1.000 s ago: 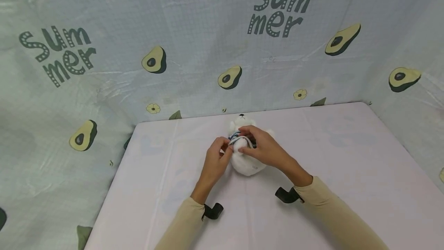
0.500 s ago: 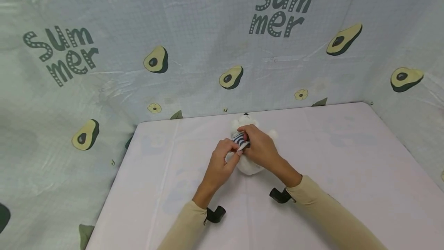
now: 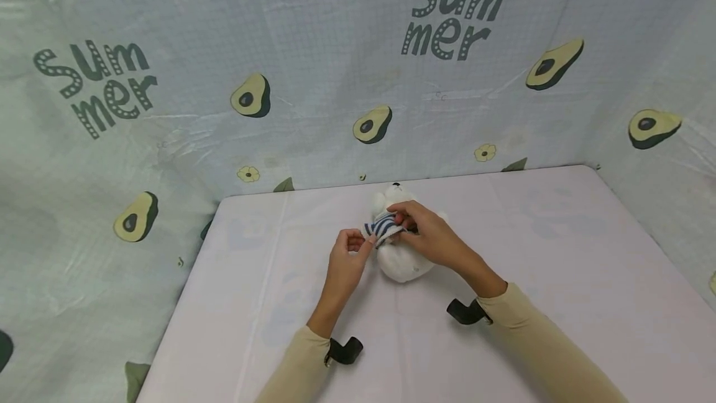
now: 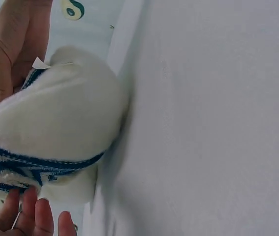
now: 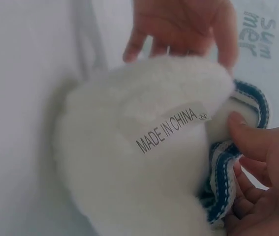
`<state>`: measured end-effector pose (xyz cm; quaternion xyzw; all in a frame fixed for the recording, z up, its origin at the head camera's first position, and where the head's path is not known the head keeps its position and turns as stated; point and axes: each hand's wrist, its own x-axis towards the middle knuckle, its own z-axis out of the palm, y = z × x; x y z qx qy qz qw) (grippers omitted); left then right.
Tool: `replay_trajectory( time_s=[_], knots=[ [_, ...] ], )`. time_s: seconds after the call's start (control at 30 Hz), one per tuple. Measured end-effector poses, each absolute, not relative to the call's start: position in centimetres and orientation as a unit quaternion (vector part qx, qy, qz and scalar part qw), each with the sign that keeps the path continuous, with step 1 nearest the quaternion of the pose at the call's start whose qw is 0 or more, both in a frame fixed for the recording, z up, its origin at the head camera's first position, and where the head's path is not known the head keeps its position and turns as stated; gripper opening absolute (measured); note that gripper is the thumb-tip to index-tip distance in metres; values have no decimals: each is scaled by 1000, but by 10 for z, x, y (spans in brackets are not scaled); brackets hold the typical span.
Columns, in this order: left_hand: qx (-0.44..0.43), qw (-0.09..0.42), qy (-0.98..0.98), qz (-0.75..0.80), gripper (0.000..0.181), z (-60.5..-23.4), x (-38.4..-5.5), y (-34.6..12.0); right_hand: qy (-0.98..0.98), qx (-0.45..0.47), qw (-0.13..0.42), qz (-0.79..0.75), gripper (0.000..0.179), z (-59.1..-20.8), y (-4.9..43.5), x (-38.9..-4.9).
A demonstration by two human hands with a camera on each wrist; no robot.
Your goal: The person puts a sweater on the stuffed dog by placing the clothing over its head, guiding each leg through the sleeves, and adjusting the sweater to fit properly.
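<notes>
A white plush bear [image 3: 401,264] lies on the table, its dark nose toward the back wall. A small blue-and-white striped knitted garment [image 3: 383,227] is around its upper body, its edge passing below the plush in the left wrist view. My left hand [image 3: 347,260] pinches the garment's left edge between thumb and fingers. On the other side my right hand [image 3: 433,238] holds the garment's right edge, thumb toward the belly. In the right wrist view, a "MADE IN CHINA" label [image 5: 171,129] shows on the white fur. The hands hide part of the bear's middle.
The table [image 3: 531,303] has a pale pinkish cover. Behind it hangs a light cloth [image 3: 313,61] printed with avocados and lettering. A black curved mount [image 3: 345,351] is on my left wrist and another black mount [image 3: 467,311] on my right.
My hands came close together over the striped garment half a second ago. Now they are farther apart, the left one having moved left, and the garment is spread flatter between them.
</notes>
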<state>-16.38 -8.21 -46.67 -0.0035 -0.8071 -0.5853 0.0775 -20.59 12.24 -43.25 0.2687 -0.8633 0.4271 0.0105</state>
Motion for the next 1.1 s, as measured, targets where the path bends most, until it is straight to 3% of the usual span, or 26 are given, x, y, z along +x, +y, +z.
replay_trajectory(
  time_s=[0.1,0.23,0.6,0.8,0.97,1.1],
  knots=[
    [-17,56,-810,-583,24,-467,-166,-84,-859,273,7,433,46,-432,123,-207],
    [-41,74,-789,-608,17,-467,-170,-86,-858,264,10,441,43,-432,120,-210],
    [-71,66,-759,-644,17,-468,-172,-88,-892,191,29,409,39,-430,107,-211],
    [-109,104,-770,-620,10,-465,-173,-83,-921,149,66,354,43,-434,101,-208],
    [-135,143,-769,-609,7,-465,-173,-79,-925,166,100,326,44,-438,101,-207],
    [-124,179,-761,-611,14,-466,-171,-80,-909,196,63,363,39,-433,106,-208]
  ],
)
